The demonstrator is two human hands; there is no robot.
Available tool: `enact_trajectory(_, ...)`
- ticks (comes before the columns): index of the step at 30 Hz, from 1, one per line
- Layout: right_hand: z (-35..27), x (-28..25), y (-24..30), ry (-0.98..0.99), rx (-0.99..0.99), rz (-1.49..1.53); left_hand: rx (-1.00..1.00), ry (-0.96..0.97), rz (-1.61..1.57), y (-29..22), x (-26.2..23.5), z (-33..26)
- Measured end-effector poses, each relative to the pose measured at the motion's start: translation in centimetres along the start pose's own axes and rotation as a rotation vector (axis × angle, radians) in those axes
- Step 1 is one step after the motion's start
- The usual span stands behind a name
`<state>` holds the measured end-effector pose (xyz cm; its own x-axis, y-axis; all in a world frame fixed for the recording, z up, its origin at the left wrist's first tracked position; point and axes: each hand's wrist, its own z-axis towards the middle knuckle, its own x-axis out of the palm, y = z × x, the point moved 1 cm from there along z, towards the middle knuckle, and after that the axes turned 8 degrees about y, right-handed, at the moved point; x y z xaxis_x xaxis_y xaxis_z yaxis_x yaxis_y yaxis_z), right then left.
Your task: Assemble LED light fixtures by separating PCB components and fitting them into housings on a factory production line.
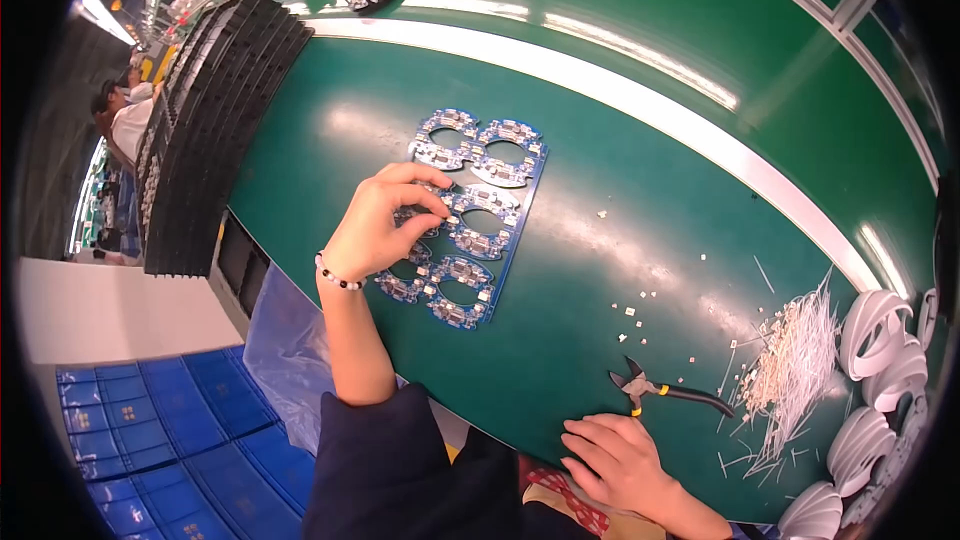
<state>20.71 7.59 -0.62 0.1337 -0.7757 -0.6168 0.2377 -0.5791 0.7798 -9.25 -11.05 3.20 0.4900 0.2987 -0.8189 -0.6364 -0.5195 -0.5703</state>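
Note:
A blue panel of ring-shaped circuit boards [483,220] lies on the green tabletop in front of me. My left hand [385,215], with a beaded bracelet at the wrist, is over the panel's left side and covers part of it. Its thumb and index fingertips come together above a board in the middle row; whatever may be between them is too small to make out. At the table's near edge, my right hand [618,455] lies with its fingers loosely stretched out, holding nothing. Just beyond it are side cutters [665,392] with dark, yellow-marked handles, their jaws spread.
Right of the cutters is a heap of thin white strips with small connectors [795,360]. White curved shells [868,445] line the right edge. Tiny white pieces [630,311] are scattered mid-table. Black stacked trays [205,130] stand at left, above blue bins [170,440].

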Motion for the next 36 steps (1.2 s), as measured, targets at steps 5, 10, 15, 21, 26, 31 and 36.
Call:
enact_trajectory(5, -0.6, 0.2, -0.5, -0.027, 0.010, -0.016, -0.006, 0.018, 0.023, -0.6, 1.7, 0.9)
enact_trajectory(10, -0.7, 0.2, -0.4, -0.023, 0.006, -0.015, -0.003, 0.004, 0.088, -0.7, 2.0, 0.8)
enact_trajectory(15, -0.6, 0.2, -0.4, -0.018, -0.006, -0.025, -0.042, -0.015, 0.058, -1.1, 1.7, 0.7)
enact_trajectory(21, -0.6, 0.3, -0.3, -0.030, -0.011, -0.032, -0.018, -0.014, 0.042, -1.2, 1.5, 0.8)
enact_trajectory(26, -0.7, 0.1, -0.3, -0.027, -0.010, -0.036, -0.065, -0.007, -0.135, -1.5, 1.2, 0.8)
enact_trajectory(31, -0.9, 0.5, -0.5, -0.006, -0.004, -0.040, 0.143, -0.110, 0.083, -3.1, 2.7, 1.2)
enact_trajectory(36, -0.8, 0.2, -0.1, 0.003, -0.026, -0.033, 0.439, 0.068, -0.085, -6.5, 5.4, 2.1)
